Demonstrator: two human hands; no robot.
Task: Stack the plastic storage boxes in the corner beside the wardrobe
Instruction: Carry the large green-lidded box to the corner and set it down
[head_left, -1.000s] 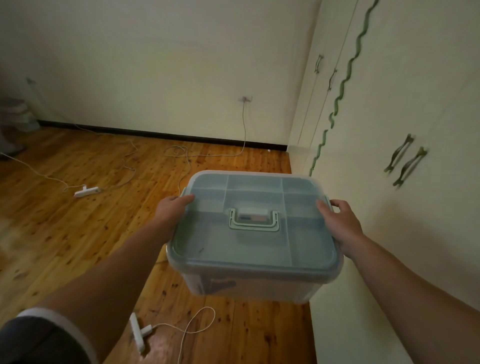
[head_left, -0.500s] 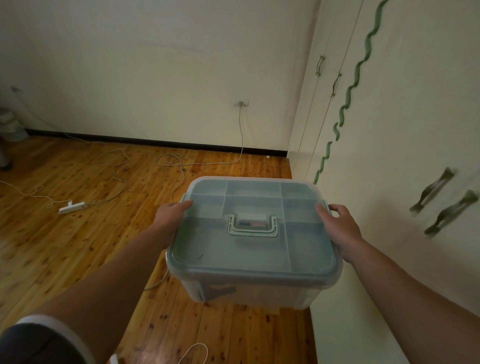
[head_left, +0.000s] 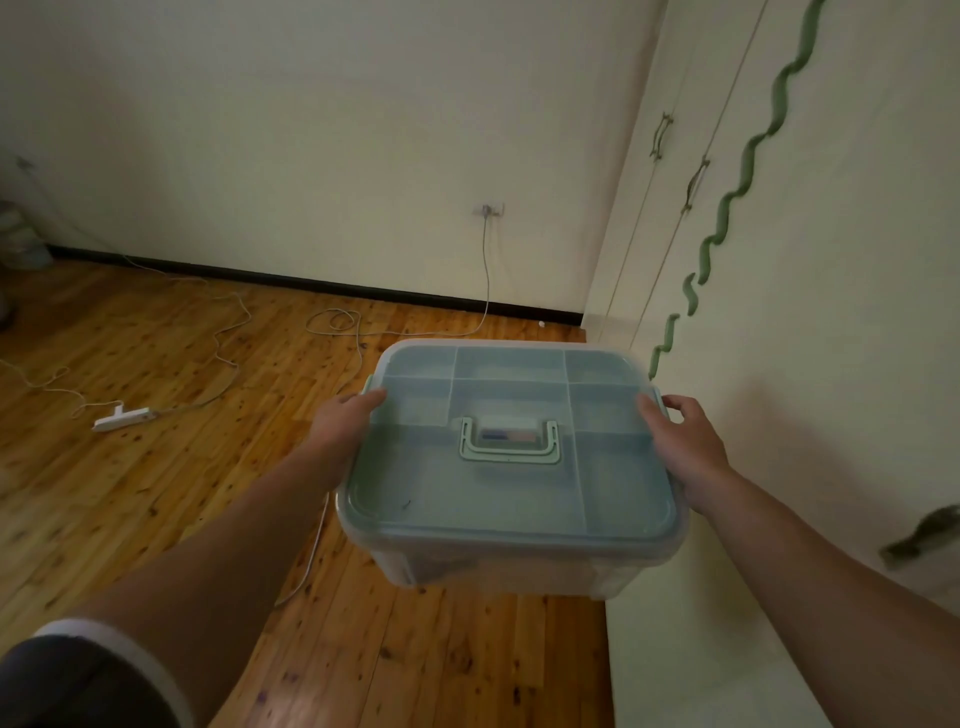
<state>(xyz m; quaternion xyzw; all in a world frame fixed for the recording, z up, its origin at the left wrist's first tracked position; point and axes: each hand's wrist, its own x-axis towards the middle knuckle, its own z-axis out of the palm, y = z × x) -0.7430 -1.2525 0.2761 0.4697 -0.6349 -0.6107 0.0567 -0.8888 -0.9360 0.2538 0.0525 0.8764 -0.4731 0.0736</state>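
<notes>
Because the clear plastic storage box with a green lid (head_left: 511, 483) is wide, left hand (head_left: 345, 423) and right hand (head_left: 685, 441) grip its sides, fingers (head_left: 681, 404) curled round the rim, above the wooden floor (head_left: 156, 493) beside the cream wardrobe (head_left: 810, 364).

Blue-green lid (head_left: 509, 499), clear box (head_left: 519, 569), knotty orange-brown floor (head_left: 130, 519), seemingly cream wardrobe (head_left: 831, 364), green squiggle (head_left: 747, 166).

You have walked forward with the storage box (head_left: 511, 467) toward the far wall (head_left: 311, 156). The white power strip (head_left: 124, 417) on the floor (head_left: 156, 519) now sits farther left and lower in view. The plug and cable by your feet have dropped out of sight. The near wardrobe handle (head_left: 922, 535) has slid low to the right edge, blurred
</notes>
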